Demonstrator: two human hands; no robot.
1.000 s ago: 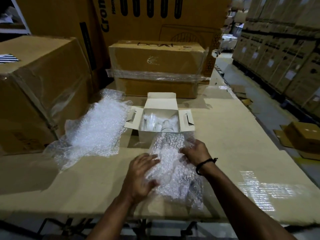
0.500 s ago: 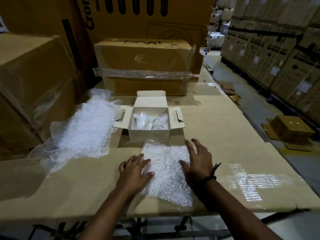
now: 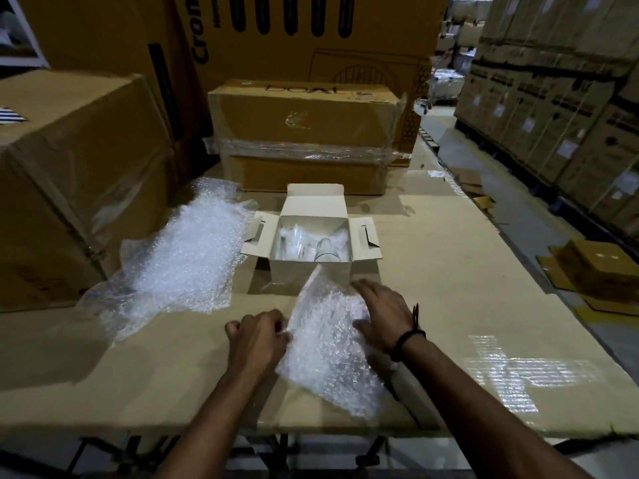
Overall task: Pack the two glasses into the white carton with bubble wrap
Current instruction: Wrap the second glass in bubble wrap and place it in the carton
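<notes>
The white carton (image 3: 308, 272) stands open on the cardboard-covered table (image 3: 449, 271), flaps spread. Two clear glasses sit inside, one on the left (image 3: 294, 242) and one on the right (image 3: 326, 248), with some wrap around them. A small sheet of bubble wrap (image 3: 328, 344) lies in front of the carton. My left hand (image 3: 257, 338) pinches its left edge and lifts it, so the far corner stands up against the carton front. My right hand (image 3: 382, 314) rests flat on the sheet's right side, fingers straight.
A large loose pile of bubble wrap (image 3: 179, 257) lies left of the carton. Big brown boxes stand at the left (image 3: 76, 174) and behind (image 3: 304, 133). Stacked cartons line the aisle on the right, and a small brown box (image 3: 601, 267) sits on the floor.
The sheet lay flat under both open hands half a second ago. Now my left hand has curled onto its left edge and raised it.
</notes>
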